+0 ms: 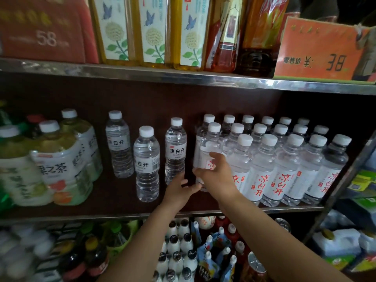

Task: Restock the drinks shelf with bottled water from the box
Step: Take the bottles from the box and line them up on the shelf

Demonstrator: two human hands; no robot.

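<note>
My right hand grips a clear water bottle with a white cap and red lettering, at the left end of several rows of like bottles on the middle shelf. My left hand hovers just left of it, fingers loosely spread, holding nothing, its fingertips near the base of a black-lettered water bottle. Two more such bottles stand apart to the left. No box is in view.
Shrink-wrapped tea packs fill the shelf's left end. The upper shelf holds tall yellow bottles, a red carton and an orange price card. Below are small white bottles and pouches. Bare shelf lies between the spaced bottles.
</note>
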